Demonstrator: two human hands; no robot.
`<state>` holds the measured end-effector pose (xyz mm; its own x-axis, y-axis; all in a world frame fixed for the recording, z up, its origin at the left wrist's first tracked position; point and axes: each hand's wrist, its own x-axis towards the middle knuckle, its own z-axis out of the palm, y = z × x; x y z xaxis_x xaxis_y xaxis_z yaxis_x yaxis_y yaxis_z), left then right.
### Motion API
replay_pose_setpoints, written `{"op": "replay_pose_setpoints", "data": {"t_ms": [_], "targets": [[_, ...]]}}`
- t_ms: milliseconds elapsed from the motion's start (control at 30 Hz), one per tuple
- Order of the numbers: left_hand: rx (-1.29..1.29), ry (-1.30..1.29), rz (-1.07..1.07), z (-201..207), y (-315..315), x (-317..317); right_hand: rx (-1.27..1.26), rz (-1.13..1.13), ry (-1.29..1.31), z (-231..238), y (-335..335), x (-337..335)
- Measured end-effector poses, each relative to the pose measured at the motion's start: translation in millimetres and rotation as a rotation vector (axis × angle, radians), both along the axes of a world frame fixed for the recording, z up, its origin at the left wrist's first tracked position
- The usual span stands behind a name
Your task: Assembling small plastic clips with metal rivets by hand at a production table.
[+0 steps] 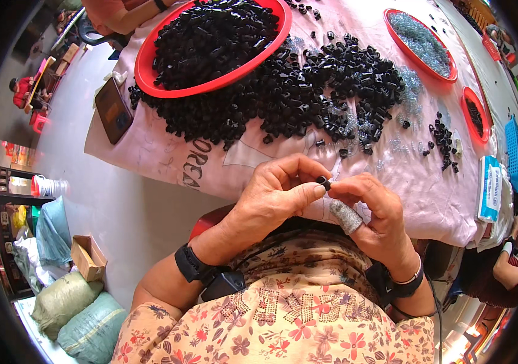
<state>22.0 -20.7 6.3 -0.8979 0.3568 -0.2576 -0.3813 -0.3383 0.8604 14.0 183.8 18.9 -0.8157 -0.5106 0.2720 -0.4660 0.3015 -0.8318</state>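
Observation:
A small black plastic piece point(324, 182), which looks like part of a cord lock, is pinched between the thumb and forefinger of my left hand point(271, 194). The fingertips of my right hand point(374, 206) close on the same piece from the other side. Grey wrapping point(346, 217) covers one digit of my right hand, apparently the thumb. Both hands are held over the table's near edge. Beyond them spreads a heap of black plastic pieces point(283, 91), with small metal springs point(413, 91) scattered among and beside it.
A red basin point(149, 85) of black pieces stands at the far left, near a phone point(113, 110). Springs fill a red tray point(453, 76) at the far right; a smaller red tray point(484, 134) holds dark bits. A blue-white packet point(489, 188) lies on the right. Other people sit nearby.

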Motion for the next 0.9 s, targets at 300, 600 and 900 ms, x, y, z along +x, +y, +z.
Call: {"op": "replay_pose_setpoints", "data": {"t_ms": [300,600,900], "targets": [[-0.145,0.186,0.029,-1.5,3.6,3.0,-0.024,-0.014,-0.008,-2.0,0.5,-0.1],[-0.053,0.041,0.176,-7.4,-1.2,-0.6,0.092,-0.257,0.085,-11.3,15.3,-7.3],[-0.008,0.016,0.155,-7.5,-4.8,-0.2,0.152,-0.221,0.111,-18.3,7.8,-9.0]]}}
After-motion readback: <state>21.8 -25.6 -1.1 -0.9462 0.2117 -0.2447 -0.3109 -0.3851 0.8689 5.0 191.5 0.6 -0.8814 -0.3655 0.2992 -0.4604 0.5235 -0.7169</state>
